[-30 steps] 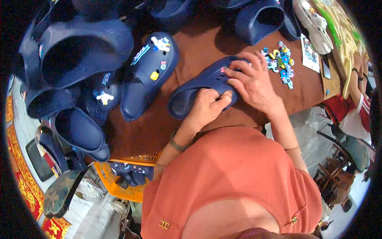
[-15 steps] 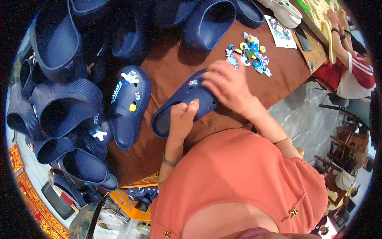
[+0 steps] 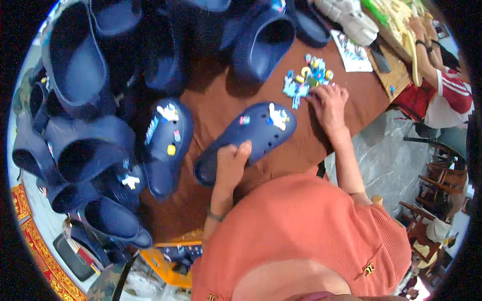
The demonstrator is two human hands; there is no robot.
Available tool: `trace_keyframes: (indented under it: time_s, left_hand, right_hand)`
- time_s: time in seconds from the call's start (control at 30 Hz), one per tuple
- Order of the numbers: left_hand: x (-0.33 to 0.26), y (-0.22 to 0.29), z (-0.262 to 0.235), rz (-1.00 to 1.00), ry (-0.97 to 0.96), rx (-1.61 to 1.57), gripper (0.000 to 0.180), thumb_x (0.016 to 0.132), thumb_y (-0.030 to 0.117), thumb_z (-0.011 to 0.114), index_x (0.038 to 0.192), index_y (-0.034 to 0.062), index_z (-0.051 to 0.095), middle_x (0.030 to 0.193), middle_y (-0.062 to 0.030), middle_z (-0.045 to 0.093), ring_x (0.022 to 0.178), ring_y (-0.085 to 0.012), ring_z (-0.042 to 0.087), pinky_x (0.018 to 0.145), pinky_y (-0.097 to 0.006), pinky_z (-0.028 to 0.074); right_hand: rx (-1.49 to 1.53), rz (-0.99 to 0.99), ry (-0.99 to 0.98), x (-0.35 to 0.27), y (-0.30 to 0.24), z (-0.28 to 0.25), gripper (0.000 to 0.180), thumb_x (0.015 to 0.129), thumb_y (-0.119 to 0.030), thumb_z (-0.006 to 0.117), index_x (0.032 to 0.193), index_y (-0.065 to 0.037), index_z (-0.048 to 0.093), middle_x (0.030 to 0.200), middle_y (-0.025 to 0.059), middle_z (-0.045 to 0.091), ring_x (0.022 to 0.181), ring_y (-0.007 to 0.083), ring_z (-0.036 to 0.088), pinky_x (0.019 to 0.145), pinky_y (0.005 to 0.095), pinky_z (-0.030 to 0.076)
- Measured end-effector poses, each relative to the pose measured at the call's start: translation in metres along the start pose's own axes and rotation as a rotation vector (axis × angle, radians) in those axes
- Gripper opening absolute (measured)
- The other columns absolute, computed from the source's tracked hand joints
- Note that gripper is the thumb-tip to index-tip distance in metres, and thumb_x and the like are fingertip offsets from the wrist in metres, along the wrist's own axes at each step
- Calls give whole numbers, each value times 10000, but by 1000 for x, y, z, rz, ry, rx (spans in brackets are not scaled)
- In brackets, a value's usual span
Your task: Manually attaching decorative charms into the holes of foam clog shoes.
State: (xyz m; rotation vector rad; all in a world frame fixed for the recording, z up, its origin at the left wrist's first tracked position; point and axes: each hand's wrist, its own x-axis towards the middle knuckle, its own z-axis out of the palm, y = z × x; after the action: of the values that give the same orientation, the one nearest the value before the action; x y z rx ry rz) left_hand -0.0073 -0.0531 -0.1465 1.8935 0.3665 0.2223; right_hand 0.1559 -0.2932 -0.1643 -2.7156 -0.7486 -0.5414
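My left hand [image 3: 232, 163] grips the side of a navy blue clog [image 3: 251, 131] lying on the brown table [image 3: 216, 108]; two small charms sit on the clog's top. My right hand [image 3: 329, 104] rests fingers-down at the edge of a pile of small colourful charms [image 3: 306, 78] beyond the clog's toe. Whether it pinches a charm is hidden by the fingers. A second navy clog [image 3: 164, 143] with several charms lies just left of the held one.
Many more navy clogs [image 3: 75, 65] are heaped along the left and far side of the table. A paper sheet [image 3: 354, 50] lies at the far right. Another person's arm in a red sleeve [image 3: 452, 93] is at the right. An orange crate [image 3: 170, 253] stands below the table.
My right hand has left the clog and moved out to the charm pile. My left hand stays on the clog, which now shows a white charm on its top.
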Motion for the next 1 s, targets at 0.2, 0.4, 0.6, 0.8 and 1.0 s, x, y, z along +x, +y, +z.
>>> trace_keyframes:
  time_s: [0.2, 0.4, 0.6, 0.8, 1.0]
  left_hand:
    - [-2, 2, -1, -14, 39, 2, 442, 862, 236, 599, 559, -72, 502, 540, -235, 446, 492, -321, 469, 513, -454, 314]
    - [-9, 9, -3, -79, -20, -211, 493, 892, 225, 576, 506, 9, 359, 488, -1, 302, 462, -89, 308, 441, -341, 243]
    - [-9, -2, -2, -240, -28, -227, 502, 883, 228, 605, 490, 81, 329, 527, 59, 326, 496, -56, 292, 430, -309, 216]
    - [-8, 10, -3, -273, -20, -284, 459, 856, 262, 634, 509, 114, 372, 561, 73, 358, 510, -69, 296, 462, -308, 233]
    - [-2, 10, -6, -229, -77, -222, 459, 862, 300, 618, 521, 114, 374, 555, 77, 349, 509, -68, 294, 456, -310, 226]
  right_hand:
    - [204, -18, -48, -4, -5, 3, 237, 760, -77, 668, 969, -93, 557, 888, 88, 601, 932, 277, 560, 983, 543, 248]
    - [564, 112, 67, -9, -12, -17, 243, 796, -92, 705, 1017, -23, 631, 942, 126, 651, 885, 286, 630, 771, 365, 500]
    - [1203, 549, 316, 12, -9, -57, 139, 872, -60, 634, 1006, -26, 625, 904, 41, 650, 840, 124, 628, 714, 253, 499]
    - [1270, 264, 800, 30, -19, -135, 107, 927, -60, 537, 1026, -17, 533, 867, 63, 601, 733, 130, 569, 592, 266, 484]
    - [1263, -117, 1182, 26, -25, -159, 233, 903, -247, 622, 987, -69, 497, 754, 62, 515, 644, 149, 486, 497, 262, 416]
